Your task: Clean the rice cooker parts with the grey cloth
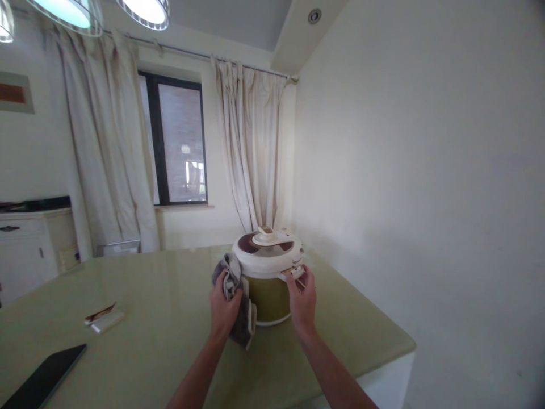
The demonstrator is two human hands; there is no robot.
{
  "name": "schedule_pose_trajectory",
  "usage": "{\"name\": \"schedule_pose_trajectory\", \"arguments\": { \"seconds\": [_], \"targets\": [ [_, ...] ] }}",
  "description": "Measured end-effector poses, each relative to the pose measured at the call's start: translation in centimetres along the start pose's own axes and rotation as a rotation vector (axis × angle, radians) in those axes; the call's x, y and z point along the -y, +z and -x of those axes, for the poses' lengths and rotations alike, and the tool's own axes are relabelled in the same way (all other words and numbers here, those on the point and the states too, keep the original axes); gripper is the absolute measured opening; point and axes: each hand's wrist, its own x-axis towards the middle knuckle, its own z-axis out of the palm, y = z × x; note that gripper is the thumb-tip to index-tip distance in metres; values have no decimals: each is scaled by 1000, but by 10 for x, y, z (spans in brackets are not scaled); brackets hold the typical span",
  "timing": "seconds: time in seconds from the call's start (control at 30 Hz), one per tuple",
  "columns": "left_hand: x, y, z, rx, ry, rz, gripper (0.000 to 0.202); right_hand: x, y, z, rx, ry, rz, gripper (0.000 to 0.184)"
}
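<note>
An electric pressure cooker [268, 298] with a white lid [255, 262] and a greenish-gold body stands upright on the pale green table [170, 318]. Bunched in my left hand [224, 307] is a grey cloth [244, 326], its lower end hanging down against the cooker's left side. At the right front of the lid, the fingers of my right hand [303, 298] close around a small white part [296, 272] that juts out below the rim. The cooker partly hides behind both hands and the cloth.
A dark flat tablet-like object [45, 378] lies at the table's near left. Small packets [104, 319] rest farther back. A white wall [404, 199] rises along the right side, and curtains [255, 147] hang behind. A white cabinet [32, 250] stands at the far left.
</note>
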Motion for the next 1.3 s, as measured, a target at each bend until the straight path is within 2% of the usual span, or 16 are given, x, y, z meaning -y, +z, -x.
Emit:
{"name": "schedule_pose_trajectory", "arguments": {
  "seconds": [0.17, 0.27, 0.37, 0.47, 0.5, 0.63, 0.73, 0.83, 0.93, 1.03, 1.13, 1.23, 1.3],
  "targets": [
    [-62, -9, -8, -44, 240, -80, 47, 0, -10, 54, 99, -102, -40, 64],
    [-89, -15, -12, 18, 371, -77, 49, -2, -17, 75, 144, -193, -9, 62],
    [-103, -19, -22, 120, 441, -128, 50, -7, -24, 75, 122, -283, 58, 53],
    [-115, -17, -33, 216, 499, -242, 33, -17, -26, 66, 83, -393, 118, 45],
    [-121, -16, -35, 251, 535, -277, 32, -20, -26, 64, 73, -436, 132, 45],
    [-145, -4, -41, 414, 676, -413, 54, -36, -19, 65, 37, -579, 178, 53],
    [-155, 3, -49, 490, 689, -452, 42, -42, -18, 69, 67, -600, 245, 59],
    [-150, 5, -61, 475, 582, -393, 29, -43, -22, 68, 136, -607, 291, 62],
    [-132, 5, -74, 405, 484, -306, 23, -47, -26, 68, 149, -617, 305, 60],
    [-108, 1, -86, 282, 425, -239, 21, -55, -24, 68, 122, -576, 244, 53],
    [-82, -7, -92, 236, 313, -94, 26, -61, -21, 55, 27, -438, 113, 50],
    [-56, -15, -81, 205, 177, 103, 40, -66, -18, 26, -113, -271, 63, 57],
    [-38, -16, -59, 130, 103, 169, 48, -71, -16, 6, -106, -214, 88, 65]
  ]
}}
